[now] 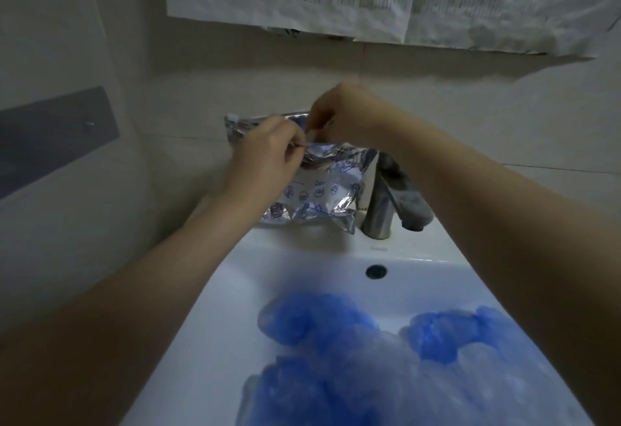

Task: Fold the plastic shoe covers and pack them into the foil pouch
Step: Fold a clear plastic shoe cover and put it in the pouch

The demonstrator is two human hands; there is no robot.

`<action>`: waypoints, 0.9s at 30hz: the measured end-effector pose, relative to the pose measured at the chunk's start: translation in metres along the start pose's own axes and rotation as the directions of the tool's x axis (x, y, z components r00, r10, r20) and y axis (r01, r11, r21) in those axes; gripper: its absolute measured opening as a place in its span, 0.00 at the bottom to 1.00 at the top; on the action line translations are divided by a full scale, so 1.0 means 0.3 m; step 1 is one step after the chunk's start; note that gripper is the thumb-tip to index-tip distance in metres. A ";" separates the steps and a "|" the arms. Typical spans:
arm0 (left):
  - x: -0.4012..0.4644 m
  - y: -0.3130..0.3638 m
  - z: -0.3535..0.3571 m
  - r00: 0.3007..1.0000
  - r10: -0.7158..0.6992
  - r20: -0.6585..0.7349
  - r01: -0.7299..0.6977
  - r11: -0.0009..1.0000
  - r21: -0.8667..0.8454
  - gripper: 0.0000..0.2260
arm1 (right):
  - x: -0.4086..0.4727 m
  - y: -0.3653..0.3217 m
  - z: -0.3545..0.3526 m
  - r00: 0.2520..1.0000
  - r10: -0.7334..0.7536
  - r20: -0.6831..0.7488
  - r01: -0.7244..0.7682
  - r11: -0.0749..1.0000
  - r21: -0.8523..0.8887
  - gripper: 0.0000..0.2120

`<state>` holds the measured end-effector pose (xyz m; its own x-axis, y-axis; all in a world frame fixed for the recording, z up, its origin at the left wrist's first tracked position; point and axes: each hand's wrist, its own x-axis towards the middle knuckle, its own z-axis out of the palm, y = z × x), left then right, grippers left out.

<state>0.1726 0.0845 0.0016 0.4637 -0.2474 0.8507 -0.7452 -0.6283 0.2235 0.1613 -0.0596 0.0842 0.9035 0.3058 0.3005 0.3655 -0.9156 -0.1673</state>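
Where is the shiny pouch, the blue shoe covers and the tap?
foil pouch (322, 195): head view, on its printed white front.
blue shoe covers (386, 358): head view, middle of the heap in the sink.
tap (379, 210): head view, on its metal body.

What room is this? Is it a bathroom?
Probably a bathroom or washroom. There is a white sink with a drain hole, a metal tap behind it, and pale tiled walls. Both hands hold a foil pouch over it, with blue shoe covers in the basin.
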 end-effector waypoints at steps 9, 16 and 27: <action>-0.042 0.066 0.008 1.000 0.020 -0.024 -0.021 0.998 -0.057 0.03 | 0.032 -0.007 0.088 0.958 0.211 0.194 -0.173 0.965 -0.196 0.14; -0.075 0.052 0.011 0.990 -0.142 0.016 0.143 0.988 -0.052 0.03 | -0.040 -0.052 0.071 0.990 -0.035 0.140 0.061 0.981 -0.186 0.09; -0.055 0.102 0.027 0.888 -0.427 0.174 0.444 0.893 -0.075 0.32 | -0.428 0.000 0.094 0.969 -0.176 0.172 0.195 0.976 -0.100 0.07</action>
<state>0.1460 0.0635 -0.0096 0.8128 -0.0796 0.5771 -0.4955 -0.6153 0.6131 0.0515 -0.0916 0.0191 0.8497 0.5028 0.1588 0.5107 -0.8597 -0.0107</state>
